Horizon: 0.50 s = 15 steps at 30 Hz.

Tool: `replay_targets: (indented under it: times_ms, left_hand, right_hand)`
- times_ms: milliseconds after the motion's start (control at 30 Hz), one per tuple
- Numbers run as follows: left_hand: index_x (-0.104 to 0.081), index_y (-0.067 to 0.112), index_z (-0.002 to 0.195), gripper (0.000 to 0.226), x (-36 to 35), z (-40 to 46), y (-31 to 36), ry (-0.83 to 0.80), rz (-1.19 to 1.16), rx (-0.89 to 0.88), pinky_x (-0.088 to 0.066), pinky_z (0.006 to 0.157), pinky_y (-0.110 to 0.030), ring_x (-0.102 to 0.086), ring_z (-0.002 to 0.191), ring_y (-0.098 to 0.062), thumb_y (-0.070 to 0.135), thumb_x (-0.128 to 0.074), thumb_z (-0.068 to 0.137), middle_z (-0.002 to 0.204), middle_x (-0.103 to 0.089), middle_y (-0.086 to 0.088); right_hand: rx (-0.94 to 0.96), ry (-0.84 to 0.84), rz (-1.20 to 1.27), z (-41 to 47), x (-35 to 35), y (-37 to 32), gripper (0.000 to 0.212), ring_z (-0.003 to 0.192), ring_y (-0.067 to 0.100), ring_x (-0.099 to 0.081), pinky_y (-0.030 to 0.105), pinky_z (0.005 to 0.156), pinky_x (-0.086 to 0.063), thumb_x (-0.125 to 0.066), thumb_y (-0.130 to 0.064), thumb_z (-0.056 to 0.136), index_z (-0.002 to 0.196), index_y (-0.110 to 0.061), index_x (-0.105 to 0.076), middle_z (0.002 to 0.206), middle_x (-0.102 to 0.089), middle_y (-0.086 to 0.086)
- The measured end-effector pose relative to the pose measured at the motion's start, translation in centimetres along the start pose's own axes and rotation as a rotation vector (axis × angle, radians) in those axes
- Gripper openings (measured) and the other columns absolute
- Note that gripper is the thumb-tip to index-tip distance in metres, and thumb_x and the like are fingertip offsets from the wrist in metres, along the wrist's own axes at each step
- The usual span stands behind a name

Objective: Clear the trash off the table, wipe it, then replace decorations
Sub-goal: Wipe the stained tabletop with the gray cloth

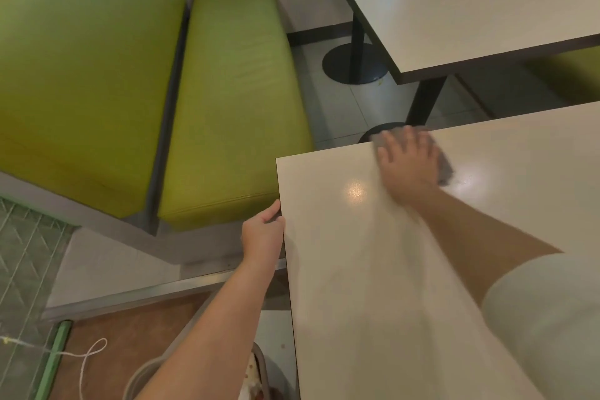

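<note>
I judge the job to be in its middle step. The surface (373, 269) shows no trash on the part I can see, so clearing looks done, though its right end runs out of view. Wiping is under way: my right hand (409, 166) lies flat, fingers straight and spread, pressing a grey cloth (444, 169) against the surface at its far edge, well in from the far left corner. The cloth is blurred, and most of it is hidden under the hand. My left hand (262, 232) grips the left edge of the surface, fingers curled under the rim and thumb against its side, which I take as bracing. A shiny patch near the right hand may be a light reflected, so I cannot say how much of the surface is already wiped. No decorations show on the surface or beside it, so putting them back is still to do. A green bench (233, 101) stands just left of the surface.
</note>
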State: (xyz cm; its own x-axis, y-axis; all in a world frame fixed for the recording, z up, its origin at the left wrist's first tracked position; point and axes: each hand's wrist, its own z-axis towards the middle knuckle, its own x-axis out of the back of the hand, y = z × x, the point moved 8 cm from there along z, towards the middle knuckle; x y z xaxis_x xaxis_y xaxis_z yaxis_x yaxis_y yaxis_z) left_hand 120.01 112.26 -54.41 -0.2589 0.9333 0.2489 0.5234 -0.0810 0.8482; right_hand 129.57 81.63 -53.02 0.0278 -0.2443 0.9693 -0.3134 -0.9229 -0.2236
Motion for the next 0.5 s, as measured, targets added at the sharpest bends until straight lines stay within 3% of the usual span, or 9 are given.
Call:
replay_targets:
  times_ms: [100, 233, 333, 400, 500]
  left_hand:
    - [-0.066, 0.021, 0.125, 0.039, -0.2, -0.3, 0.0, -0.010, -0.033, -0.019, -0.051, 0.097, -0.031, -0.064, 0.100, -0.011, 0.003, -0.058, 0.091, 0.115, -0.069, 0.009]
    - [-0.064, 0.019, 0.127, 0.041, -0.1, -0.3, 0.1, 0.011, -0.038, -0.056, -0.051, 0.086, -0.022, -0.060, 0.087, -0.001, 0.001, -0.055, 0.092, 0.115, -0.067, 0.010]
    - [-0.065, 0.020, 0.127, 0.041, -0.2, -0.6, 0.3, 0.038, 0.003, -0.087, -0.050, 0.097, -0.029, -0.061, 0.104, -0.007, 0.002, -0.053, 0.092, 0.124, -0.065, 0.010]
    - [-0.067, 0.024, 0.124, 0.041, -0.2, -0.9, 0.6, 0.067, 0.046, -0.117, -0.053, 0.084, -0.024, -0.063, 0.097, -0.002, 0.004, -0.052, 0.091, 0.120, -0.065, 0.016]
    - [-0.069, 0.027, 0.120, 0.040, 0.1, -1.3, 0.8, 0.111, 0.128, -0.133, -0.044, 0.063, -0.015, -0.056, 0.076, 0.006, 0.007, -0.053, 0.091, 0.113, -0.066, 0.019]
  right_hand:
    - [0.200, -0.044, 0.034, -2.7, -2.3, -8.7, 0.052, 0.151, 0.028, 0.008, 0.046, 0.120, 0.010, -0.016, -0.049, 0.103, 0.155, -0.042, -0.012, 0.165, 0.001, 0.000]
    - [0.434, -0.112, 0.052, -6.5, -4.3, -15.9, 0.050, 0.150, 0.024, 0.013, 0.046, 0.119, 0.013, -0.012, -0.049, 0.104, 0.154, -0.044, -0.011, 0.165, 0.005, -0.003]
    - [0.540, -0.117, 0.063, -7.2, -4.0, -15.9, 0.049, 0.151, 0.020, 0.009, 0.043, 0.120, 0.010, -0.013, -0.050, 0.104, 0.153, -0.046, -0.016, 0.165, -0.001, -0.006]
    - [0.561, -0.111, 0.074, -6.9, -3.4, -13.9, 0.048, 0.151, 0.019, 0.006, 0.041, 0.121, 0.008, -0.015, -0.052, 0.103, 0.151, -0.048, -0.020, 0.165, -0.005, -0.007]
    - [0.452, -0.063, 0.070, -4.9, -1.9, -8.4, 0.050, 0.151, 0.019, 0.003, 0.041, 0.122, 0.005, -0.018, -0.053, 0.102, 0.151, -0.047, -0.021, 0.165, -0.006, -0.006]
